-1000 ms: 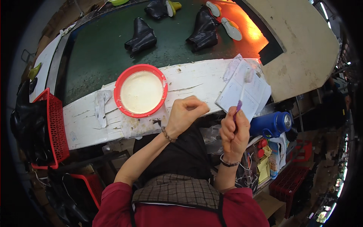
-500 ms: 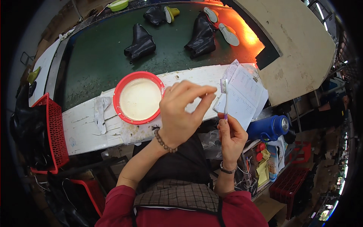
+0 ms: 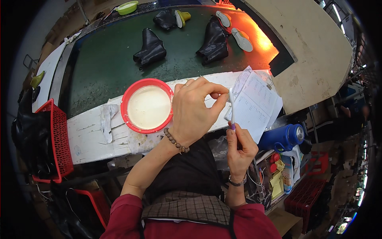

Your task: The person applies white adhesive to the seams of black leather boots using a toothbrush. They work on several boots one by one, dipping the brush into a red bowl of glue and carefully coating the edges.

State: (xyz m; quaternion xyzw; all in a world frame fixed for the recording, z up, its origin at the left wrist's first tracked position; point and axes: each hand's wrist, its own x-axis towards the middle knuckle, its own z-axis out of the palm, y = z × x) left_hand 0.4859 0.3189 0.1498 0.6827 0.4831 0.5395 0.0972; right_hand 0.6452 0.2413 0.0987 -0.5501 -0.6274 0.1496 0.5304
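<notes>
A toothbrush [image 3: 232, 109] with a white neck and a purple part on its handle stands upright in front of me. My right hand [image 3: 240, 148] grips its handle between thumb and fingers. My left hand [image 3: 199, 105] has thumb and forefinger pinched together at the brush head, where the bristles are hidden by the fingertips. Just left of that hand, a red bowl [image 3: 125, 104] of cream-coloured liquid [image 3: 149, 107] sits on the white board [image 3: 91, 137]. Handwritten papers [image 3: 254, 101] lie behind the brush.
Past the board, a green conveyor belt [image 3: 101, 65] carries black boot uppers [image 3: 150, 47], light soles [image 3: 242, 40] and a yellow shoe form [image 3: 183, 18] near an orange glow. A red crate [image 3: 59, 137] of black boots is at left; a blue flask [image 3: 280, 137] lies at right.
The left fingertips have come from beside the brush onto its head. The toothbrush has turned, so its bristles no longer show, and the right hand sits slightly lower.
</notes>
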